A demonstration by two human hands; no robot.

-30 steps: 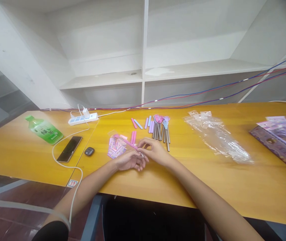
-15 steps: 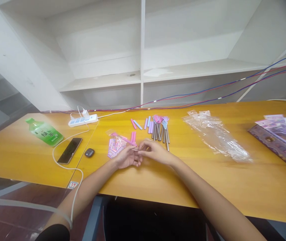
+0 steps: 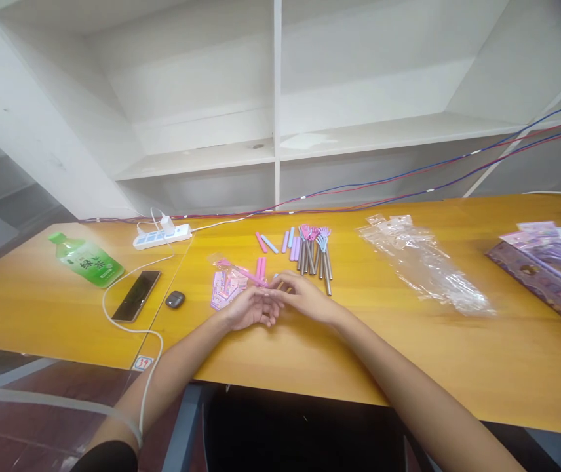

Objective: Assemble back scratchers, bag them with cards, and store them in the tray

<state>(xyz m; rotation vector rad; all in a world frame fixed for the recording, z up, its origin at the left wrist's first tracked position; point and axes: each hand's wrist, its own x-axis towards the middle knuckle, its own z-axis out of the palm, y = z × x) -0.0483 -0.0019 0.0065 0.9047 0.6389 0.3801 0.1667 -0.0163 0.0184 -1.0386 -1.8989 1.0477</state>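
My left hand (image 3: pixel 251 309), palm up, is closed on a pink back scratcher (image 3: pixel 246 272) in a clear plastic bag (image 3: pixel 230 264). Its claw-shaped head points away to the left. My right hand (image 3: pixel 300 295) meets the left at the near end of the bag, thumb and fingers pinched together there. What lies exactly between the right fingertips is hard to see. Printed pink-purple cards (image 3: pixel 222 292) lie under the bag. Beyond my hands are several back scratchers with metal rods (image 3: pixel 314 255) and pink, blue and purple tubes (image 3: pixel 295 249).
Clear plastic bags (image 3: pixel 423 262) lie on the right, near a purple patterned pouch (image 3: pixel 531 275) with packets on it. At left are a green tea bottle (image 3: pixel 86 261), a phone (image 3: pixel 137 296), a black earbud case (image 3: pixel 175 299), a power strip (image 3: pixel 162 237) and a white cable (image 3: pixel 105 301).
My right fingers have shifted slightly left, closer against the left fingertips at the bag's end. The things on the table have stayed put.
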